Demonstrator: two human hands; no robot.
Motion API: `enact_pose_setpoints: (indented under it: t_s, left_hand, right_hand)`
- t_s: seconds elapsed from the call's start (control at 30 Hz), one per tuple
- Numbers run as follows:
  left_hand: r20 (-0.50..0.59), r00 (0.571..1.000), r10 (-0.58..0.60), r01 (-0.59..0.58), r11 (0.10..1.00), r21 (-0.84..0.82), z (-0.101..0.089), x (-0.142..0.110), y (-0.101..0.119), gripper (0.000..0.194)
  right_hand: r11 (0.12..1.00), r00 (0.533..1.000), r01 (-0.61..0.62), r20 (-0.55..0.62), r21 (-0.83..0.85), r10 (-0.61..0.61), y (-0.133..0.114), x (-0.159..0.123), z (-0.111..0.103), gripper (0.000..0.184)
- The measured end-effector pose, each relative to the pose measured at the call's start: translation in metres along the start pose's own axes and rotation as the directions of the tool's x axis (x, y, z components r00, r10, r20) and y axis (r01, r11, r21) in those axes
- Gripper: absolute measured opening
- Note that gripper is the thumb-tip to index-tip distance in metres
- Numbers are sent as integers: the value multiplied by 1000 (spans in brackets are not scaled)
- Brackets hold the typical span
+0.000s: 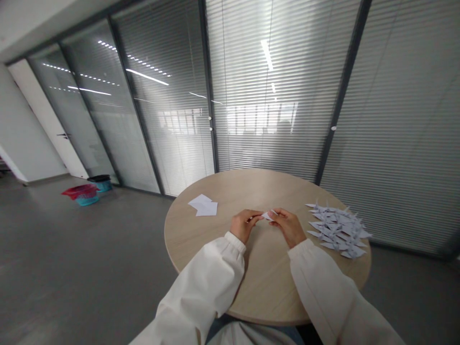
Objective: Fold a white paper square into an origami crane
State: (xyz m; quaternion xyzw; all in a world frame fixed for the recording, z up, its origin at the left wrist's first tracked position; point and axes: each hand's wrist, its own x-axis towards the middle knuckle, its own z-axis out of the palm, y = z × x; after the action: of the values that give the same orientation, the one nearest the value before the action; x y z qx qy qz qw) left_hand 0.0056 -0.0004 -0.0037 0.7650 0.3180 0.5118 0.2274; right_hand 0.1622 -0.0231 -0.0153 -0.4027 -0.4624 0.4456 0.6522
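Observation:
A small folded piece of white paper [268,215] is held between my two hands above the middle of the round table. My left hand [245,224] pinches its left end between thumb and fingers. On the other side, my right hand [288,225] grips the paper with the thumb on top, covering part of it. To the right lies a pile of folded paper cranes [339,229] with pointed wings and tails. A few flat sheets of white paper [205,206] overlap on the left of the table.
The round wooden table [266,292] stands close to a glass partition [276,96] with blinds. On the grey floor at the left are a blue bin with a red liner [85,195] and a blue bin with a black liner [103,183]. A white door [53,120] is farther left.

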Motion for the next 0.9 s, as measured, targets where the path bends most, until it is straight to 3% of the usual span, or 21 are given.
enact_pose_setpoints:
  t_s: [0.17,0.33,0.67,0.9]
  left_hand:
    - [-14,999,-33,31,995,-94,-1,0,6,25]
    - [31,999,-42,47,985,-166,-3,1,11,25]
    - [31,993,-110,114,923,-367,2,3,8,24]
    - [25,999,-28,35,931,-363,-2,4,12,23]
  right_hand:
    - [995,996,-61,73,78,55,-5,-4,2,27]
    - [997,982,-83,172,2,81,-8,-7,4,28]
    - [999,984,-31,176,-32,37,-7,-8,3,24]
    - [996,966,-82,250,22,74,-14,-11,6,26]
